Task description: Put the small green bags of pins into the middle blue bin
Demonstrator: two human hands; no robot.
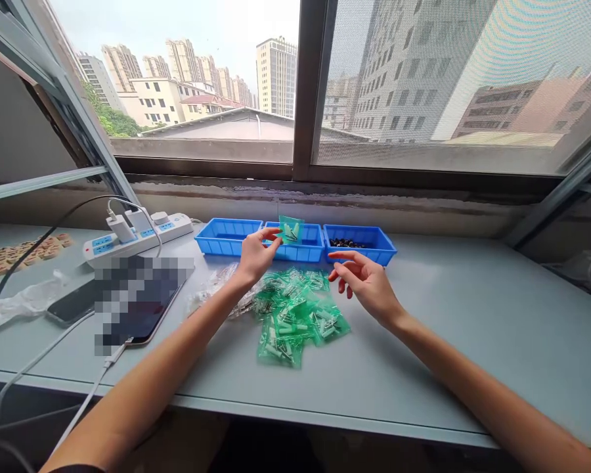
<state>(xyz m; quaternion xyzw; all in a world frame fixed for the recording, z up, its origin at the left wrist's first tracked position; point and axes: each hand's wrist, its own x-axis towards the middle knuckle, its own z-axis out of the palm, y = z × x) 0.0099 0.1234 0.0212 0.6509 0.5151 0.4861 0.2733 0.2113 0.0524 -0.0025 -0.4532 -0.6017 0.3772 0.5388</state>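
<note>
My left hand (259, 253) pinches the edge of a small green plastic bag (291, 229), held up in front of the middle blue bin (308, 252). Pale plugs and screws show through the bag. My right hand (364, 282) hovers to the right with its fingers apart and slightly curled, nothing visible in it. Between and below my hands lies a pile of similar green bags (295, 315) with pale plugs and screws inside. Clear plastic bags (221, 289) with contents I cannot make out lie left of the pile, partly behind my left forearm.
Left and right of the middle bin stand another blue bin (221, 247) and a blue bin (379, 253) holding small dark pieces (345, 243). A power strip (142, 235), a phone (73, 302), a tablet (148, 309) and cables occupy the left. The window (305, 98) rises behind.
</note>
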